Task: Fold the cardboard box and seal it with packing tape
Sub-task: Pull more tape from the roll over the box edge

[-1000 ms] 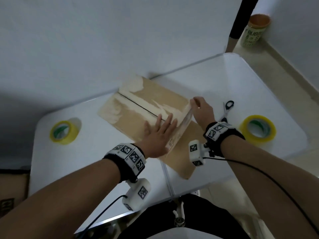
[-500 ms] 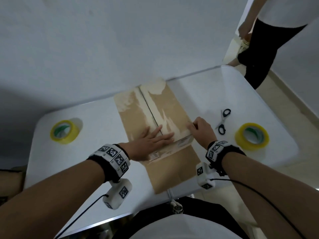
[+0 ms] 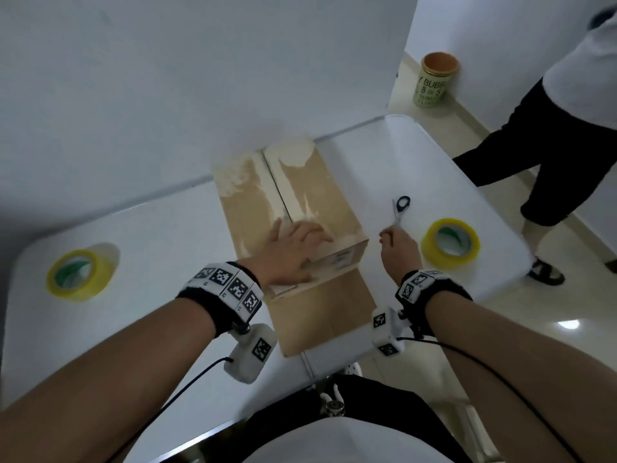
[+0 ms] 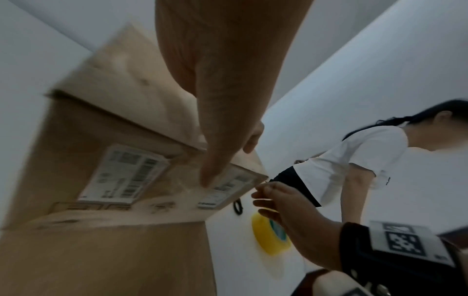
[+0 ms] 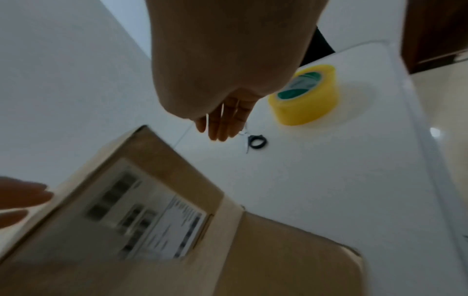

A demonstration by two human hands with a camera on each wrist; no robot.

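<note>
A brown cardboard box (image 3: 317, 195) stands in the middle of the white table (image 3: 150, 235), its two top flaps closed with the seam running away from me. One flap (image 3: 320, 312) lies flat on the table toward me. My left hand (image 3: 293, 248) rests flat on the box top near its front edge, and the thumb (image 4: 215, 140) lies over the labelled front face. My right hand (image 3: 397, 252) is off the box, fingers (image 5: 222, 124) straight, just at the blade tips of the scissors (image 3: 400, 208). A yellow tape roll (image 3: 449, 243) lies right of that hand.
A second yellow tape roll (image 3: 78, 274) lies at the table's left. Another person (image 3: 551, 128) stands by the table's right end. A green canister (image 3: 434, 81) stands on the floor behind. The wall runs along the table's far edge.
The box has been turned so its seam points away from me. My right hand left the box's edge and moved right to the scissors. The left hand stays on top.
</note>
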